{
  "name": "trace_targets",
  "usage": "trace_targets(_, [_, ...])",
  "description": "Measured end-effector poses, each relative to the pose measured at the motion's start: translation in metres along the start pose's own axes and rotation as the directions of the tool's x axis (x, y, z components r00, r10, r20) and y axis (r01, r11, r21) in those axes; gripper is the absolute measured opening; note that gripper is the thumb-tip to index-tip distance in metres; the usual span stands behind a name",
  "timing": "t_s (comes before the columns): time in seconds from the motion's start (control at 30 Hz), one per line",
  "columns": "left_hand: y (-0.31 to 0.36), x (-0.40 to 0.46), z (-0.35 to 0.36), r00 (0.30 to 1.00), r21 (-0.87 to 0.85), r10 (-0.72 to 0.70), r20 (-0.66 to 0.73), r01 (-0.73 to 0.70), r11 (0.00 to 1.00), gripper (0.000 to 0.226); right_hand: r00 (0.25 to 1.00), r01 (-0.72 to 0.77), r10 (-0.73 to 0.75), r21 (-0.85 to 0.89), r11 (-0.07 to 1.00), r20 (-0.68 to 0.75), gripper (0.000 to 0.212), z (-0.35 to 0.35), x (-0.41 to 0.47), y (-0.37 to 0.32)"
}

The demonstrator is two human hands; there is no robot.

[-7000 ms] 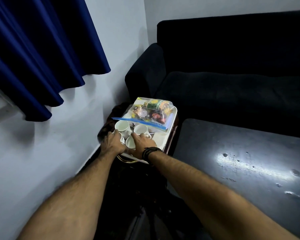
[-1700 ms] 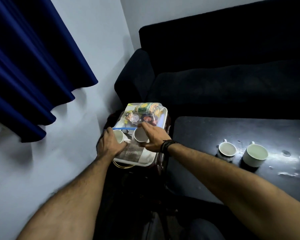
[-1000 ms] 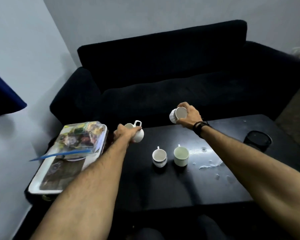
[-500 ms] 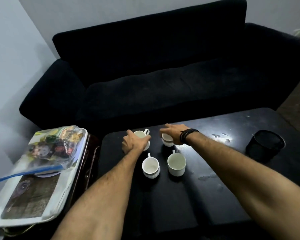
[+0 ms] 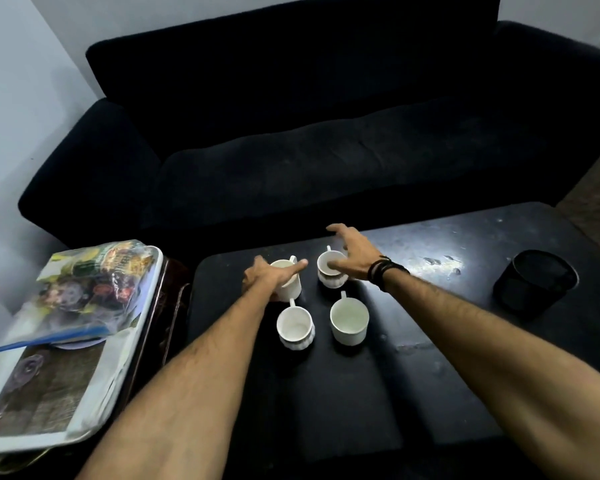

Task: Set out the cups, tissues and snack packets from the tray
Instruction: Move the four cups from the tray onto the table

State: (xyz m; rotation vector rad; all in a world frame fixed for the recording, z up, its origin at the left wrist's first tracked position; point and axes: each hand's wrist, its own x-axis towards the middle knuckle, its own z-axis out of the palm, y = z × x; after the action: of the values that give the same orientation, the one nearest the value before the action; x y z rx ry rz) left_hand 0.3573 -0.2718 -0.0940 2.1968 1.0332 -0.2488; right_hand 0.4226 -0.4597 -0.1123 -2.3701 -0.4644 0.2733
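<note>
Several white cups stand close together on the black table [image 5: 378, 393]. The two near ones are a ribbed cup [image 5: 295, 328] and a smooth cup [image 5: 349, 320]. Behind them stand a smooth cup [image 5: 289, 287] and a ribbed cup [image 5: 329, 273]. My left hand [image 5: 269, 277] rests against the far left cup with its fingers stretched out over the rim. My right hand [image 5: 355, 254] hovers spread over the far right cup. The tray [image 5: 127, 344] lies at the left on a low stand, with a clear zip bag of snack packets [image 5: 94, 285] on it.
A black sofa [image 5: 326, 161] runs behind the table. A black mesh pot [image 5: 536, 282] stands at the table's right end. The wall is close on the left of the tray. The near half of the table holds nothing.
Both hands carried two more cups from the tray to the table and set them behind the first pair. Since half a second ago the fingers of both hands have spread off the cups.
</note>
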Motion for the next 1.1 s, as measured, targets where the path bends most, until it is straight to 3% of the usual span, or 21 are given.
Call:
trace_targets(0.1, [-0.011,0.007,-0.016,0.980,0.001,0.186,0.078,-0.186,0.983,0.073,0.988,-0.122,0.121,0.005,0.993,0.098,0.095,0.005,-0.001,-0.005])
trace_targets(0.27, [-0.021,0.003,-0.009,0.979,-0.078,0.202,0.032,-0.199,0.977,0.050,0.977,-0.204,0.209,-0.088,0.975,0.044,0.077,0.021,-0.001,-0.010])
trace_targets(0.53, [-0.018,-0.006,0.010,0.972,-0.046,0.221,-0.081,-0.225,0.973,0.062,0.966,-0.260,0.259,-0.031,0.965,-0.021,0.069,0.023,-0.008,-0.014])
trace_targets(0.87, [-0.022,-0.006,0.015,0.966,-0.029,0.241,-0.090,-0.244,0.969,0.070,0.958,-0.285,0.285,-0.026,0.958,0.001,0.065,0.025,-0.010,-0.017])
trace_targets(1.0, [-0.030,-0.010,0.008,0.960,0.054,0.255,-0.118,-0.250,0.967,0.087,0.969,-0.247,0.247,-0.025,0.969,-0.021,0.084,0.020,-0.014,-0.023])
trace_targets(1.1, [-0.039,-0.015,-0.008,0.956,0.058,0.257,-0.144,-0.251,0.966,0.083,0.969,-0.198,0.209,0.091,0.976,-0.133,0.095,0.016,-0.023,-0.035])
